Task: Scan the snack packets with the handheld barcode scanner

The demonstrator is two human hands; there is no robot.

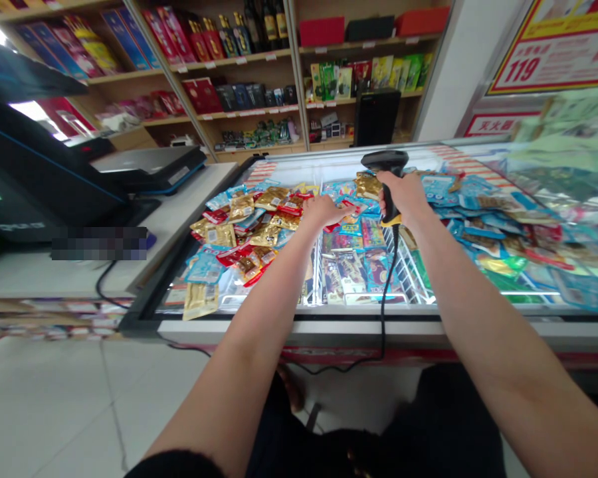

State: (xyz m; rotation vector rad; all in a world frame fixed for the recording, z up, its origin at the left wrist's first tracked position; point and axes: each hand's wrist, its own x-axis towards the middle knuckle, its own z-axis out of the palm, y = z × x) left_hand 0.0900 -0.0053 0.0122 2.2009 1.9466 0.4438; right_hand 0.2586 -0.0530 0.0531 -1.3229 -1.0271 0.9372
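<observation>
The right hand (403, 198) is clenched round the grip of a black corded barcode scanner (385, 160), held up over the back-middle of the glass-fronted display freezer (359, 327). The scanner's black cord (383, 325) drops from its butt, past the freezer's front edge, and loops down twd the floor. The left hand (323, 211) is open, palm down, fingers loosely spread, just left of the scanner over the freezer's middle; can't tell if it's touching the foil snack packets (259, 226) heaped below it or only hovering.

Packets fill the freezer on both sides of a white wire divider (403, 265): mostly gold & red to its left, mostly blue to its right. A white table (40, 275) runs along the freezer's left side, and a wooden shelf (264, 73) of boxes & bottles stands behind it.

Scanner prob. light, stiff plastic; best held by the grip as now, w/ some slack in the cord. Packets look light, soft & slick, so likely easiest pinched at a sealed edge, not the plump middle.
</observation>
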